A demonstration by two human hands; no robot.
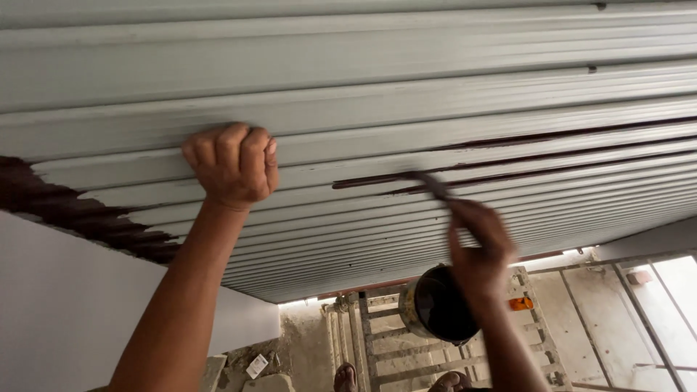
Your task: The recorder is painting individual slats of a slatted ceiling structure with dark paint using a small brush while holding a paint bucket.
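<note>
Where the grey ribbed shutter (pixel 406 87) fills the upper part of the view, both hands are raised against it. The left hand (pixel 234 165) is closed into a fist and is pressed with its knuckles against one of the shutter's ribs, left of the middle; nothing can be seen inside the fist. The right hand (pixel 478 250) is blurred, lower and to the right, and is wrapped around the handle of a brush (pixel 434 186), whose dark tip is laid against a groove of the shutter. Along that groove, and in two more above it to the right, thin dark brown lines of paint (pixel 552 156) are drawn across the grey. A broader patch of the same dark brown (pixel 80 210) is seen on the shutter's lower left edge, where the slats meet a white wall (pixel 65 305).

Just below the right hand, and partly hidden by it, a round tin (pixel 434 303) with a dark inside is seen; how it is held cannot be told. Beneath the shutter, a worn ladder (pixel 377 341) streaked with pale splashes is seen from above, and two sandalled feet (pixel 345 377) are set at its foot on a dusty floor (pixel 305 348). A small orange thing (pixel 520 303) lies to the right of the tin.
</note>
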